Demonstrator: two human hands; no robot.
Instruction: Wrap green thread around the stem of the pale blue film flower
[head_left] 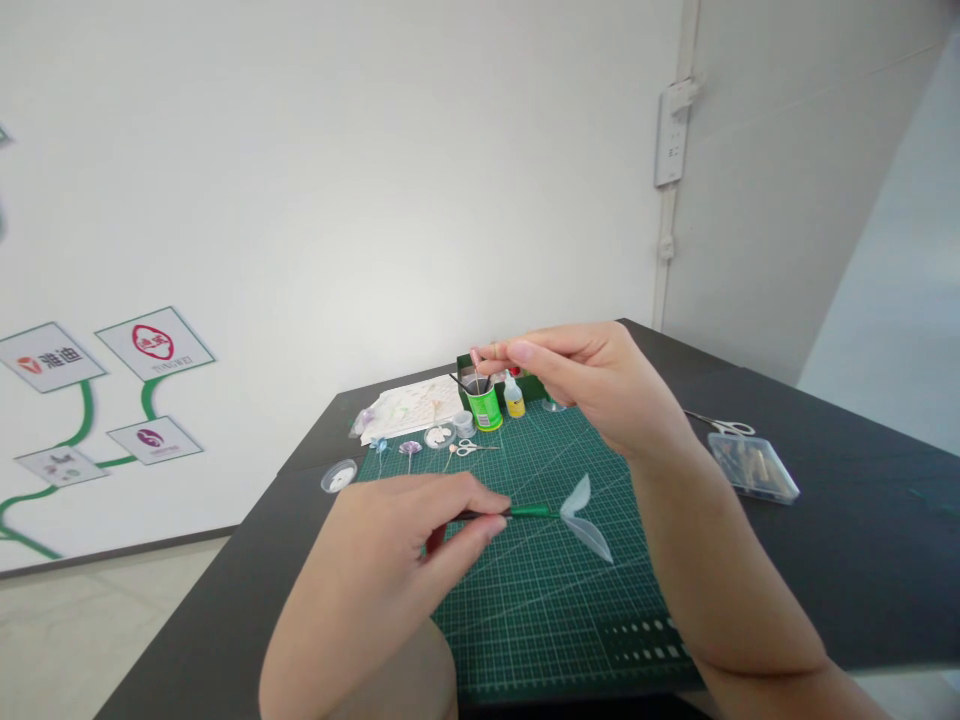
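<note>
Fingers of the left hand (420,530) pinch a slim, smooth rod (530,511), its long axis running rightward from their tips to two filmy, pale-blue leaf shapes (589,537) splayed over the gridded mat (540,610). The right hand (600,385), higher and farther off, bunches narrowly; I can't tell whether it grips anything.

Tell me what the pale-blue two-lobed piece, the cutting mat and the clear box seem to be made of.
Pale-blue piece: perhaps fine fabric or thin film; it looks sheer, matte.
Cutting mat: likely matte plastic or vinyl, flat with a printed grid.
Clear box: probably glossy hard plastic; it looks see-through and rigid-edged.
</note>
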